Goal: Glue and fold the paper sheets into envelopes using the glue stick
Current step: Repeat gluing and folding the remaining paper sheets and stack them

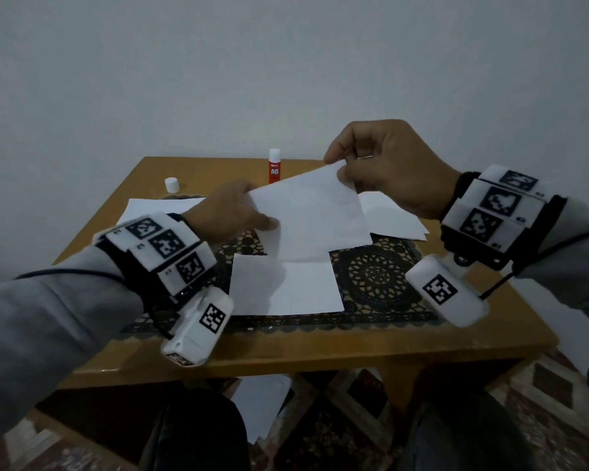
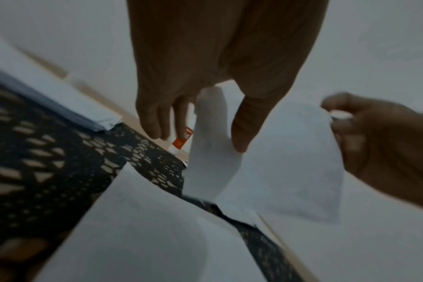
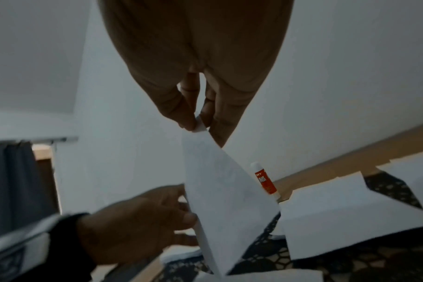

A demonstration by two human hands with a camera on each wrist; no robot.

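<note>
Both hands hold one white paper sheet (image 1: 315, 219) up above the table. My left hand (image 1: 238, 212) grips its left edge, thumb on top (image 2: 242, 129) and fingers behind. My right hand (image 1: 346, 164) pinches the sheet's far top corner (image 3: 198, 126) between thumb and fingertips. A second white sheet (image 1: 286, 288) lies flat on the dark lace mat (image 1: 374, 277) under the lifted one. The red glue stick (image 1: 274, 166) stands upright and uncapped at the table's far edge; its white cap (image 1: 172, 184) sits apart to the left.
More white sheets lie at the back left (image 1: 157, 209) and back right (image 1: 391, 219) of the wooden table (image 1: 320, 348). A plain wall rises right behind the table. Papers lie on the patterned floor (image 1: 262, 406) below the table's front edge.
</note>
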